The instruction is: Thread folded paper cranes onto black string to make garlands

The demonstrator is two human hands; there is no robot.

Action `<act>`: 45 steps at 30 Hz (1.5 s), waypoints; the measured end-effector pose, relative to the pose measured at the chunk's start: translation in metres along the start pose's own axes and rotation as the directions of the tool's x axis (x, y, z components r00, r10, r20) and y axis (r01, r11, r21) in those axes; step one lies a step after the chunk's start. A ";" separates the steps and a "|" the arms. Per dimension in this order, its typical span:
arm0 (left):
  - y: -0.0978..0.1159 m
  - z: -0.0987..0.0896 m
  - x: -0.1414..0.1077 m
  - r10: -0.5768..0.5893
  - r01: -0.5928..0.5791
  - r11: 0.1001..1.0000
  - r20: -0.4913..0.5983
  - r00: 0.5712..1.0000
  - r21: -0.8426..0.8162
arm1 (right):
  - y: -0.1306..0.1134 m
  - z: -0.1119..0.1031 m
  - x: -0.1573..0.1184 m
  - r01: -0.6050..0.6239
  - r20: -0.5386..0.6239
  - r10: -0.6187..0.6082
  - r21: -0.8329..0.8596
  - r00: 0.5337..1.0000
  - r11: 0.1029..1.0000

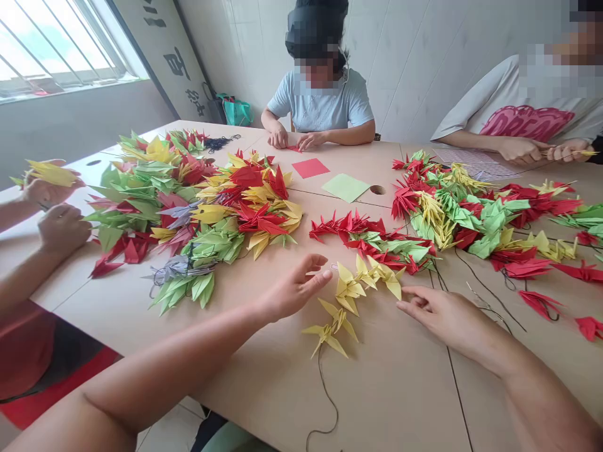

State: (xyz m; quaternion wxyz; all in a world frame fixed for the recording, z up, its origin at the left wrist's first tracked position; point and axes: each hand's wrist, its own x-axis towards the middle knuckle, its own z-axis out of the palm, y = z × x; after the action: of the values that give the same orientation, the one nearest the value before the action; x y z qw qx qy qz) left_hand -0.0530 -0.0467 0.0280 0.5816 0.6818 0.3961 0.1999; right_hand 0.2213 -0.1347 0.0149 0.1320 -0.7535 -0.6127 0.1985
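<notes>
My right grip (399,297), fingers loosely curled, is at the yellow paper cranes (351,289); my left grip (328,267) is parted just beside them. Beyond, on the worktop (377,383), lie red and green strands (372,242).

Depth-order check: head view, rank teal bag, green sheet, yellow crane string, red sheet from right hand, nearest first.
From right hand:
1. Yellow crane string: left, by fingertips
2. Green sheet: ahead, left
3. Red sheet: farther left
4. Teal bag: beyond table
</notes>
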 end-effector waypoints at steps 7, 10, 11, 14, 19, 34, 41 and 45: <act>-0.007 0.010 0.029 0.066 -0.065 0.998 0.086 0.994 -0.008 | -0.034 0.027 0.022 0.011 0.098 -0.025 0.141 0.995 0.990; -0.004 0.007 0.031 0.046 -0.052 0.997 0.110 0.993 0.052 | -0.047 0.029 0.027 0.075 0.125 -0.113 0.277 0.986 0.958; -0.004 0.006 0.031 0.048 -0.054 0.996 0.091 0.995 0.072 | -0.049 0.029 0.028 0.083 0.126 -0.127 0.309 0.984 0.948; -0.007 0.001 0.037 0.094 -0.093 0.987 -0.003 0.996 0.130 | -0.050 0.027 0.031 0.040 0.127 -0.086 0.326 0.988 0.945; -0.007 0.001 0.057 0.143 -0.126 0.958 -0.049 0.989 0.257 | -0.041 0.027 0.036 -0.256 0.193 0.183 0.486 0.964 0.835; -0.023 0.005 0.073 0.214 -0.215 0.977 0.085 0.973 0.000 | -0.043 0.051 0.048 -0.065 -0.090 0.131 0.518 0.987 0.853; -0.016 0.008 0.080 0.191 -0.191 0.975 0.017 0.982 0.114 | -0.047 0.053 0.044 0.153 -0.230 -0.040 0.499 0.972 0.853; -0.016 0.006 0.083 0.148 -0.145 0.965 0.005 0.989 0.217 | -0.045 0.047 0.044 0.204 -0.238 -0.079 0.562 0.968 0.801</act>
State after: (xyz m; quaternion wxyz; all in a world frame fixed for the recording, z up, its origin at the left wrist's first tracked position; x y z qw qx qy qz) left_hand -0.0033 0.0134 -0.0044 0.4853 0.7673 0.3673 0.2021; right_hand 0.1682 -0.0839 -0.0131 0.4324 -0.6448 -0.5606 0.2882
